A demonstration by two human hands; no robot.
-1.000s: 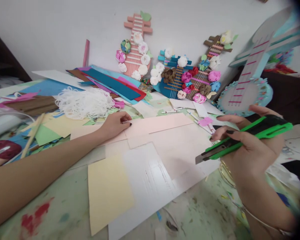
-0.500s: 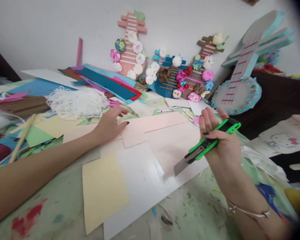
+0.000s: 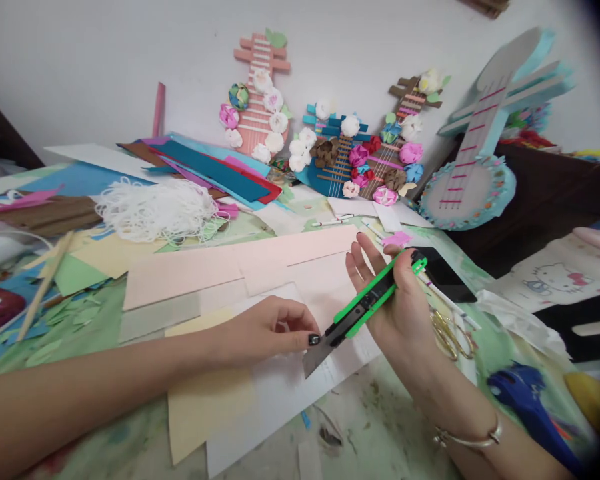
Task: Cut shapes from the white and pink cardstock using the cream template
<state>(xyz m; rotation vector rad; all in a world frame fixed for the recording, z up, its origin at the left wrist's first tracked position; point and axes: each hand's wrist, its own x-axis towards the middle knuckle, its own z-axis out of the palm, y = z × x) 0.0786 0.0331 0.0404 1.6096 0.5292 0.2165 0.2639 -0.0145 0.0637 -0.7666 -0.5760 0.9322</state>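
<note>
A utility knife [image 3: 365,303] with a green and black body lies across my right hand [image 3: 405,313], gripped by the thumb against the palm while the other fingers stay loosely raised. Its blade [image 3: 317,357] is out and slants down to the left over a white sheet [image 3: 275,413]. Right beside the blade is my left hand [image 3: 280,327], thumb and fingers curled into a pinch; whether anything is between the tips is hidden. Beneath the left wrist is a yellow sheet [image 3: 205,413]. Pale pink strips [image 3: 190,267] lie behind the hands.
White string [image 3: 155,210] is heaped at the back left. Decorated cardboard instruments [image 3: 260,100] lean along the wall. To the right are gold-handled scissors [image 3: 450,337], a black phone-like slab [image 3: 443,273] and a blue tool [image 3: 525,400].
My left hand has come from the pink strips toward me, to the blade. My right hand has brought the utility knife left and slightly down, uncovering the scissors and black slab.
</note>
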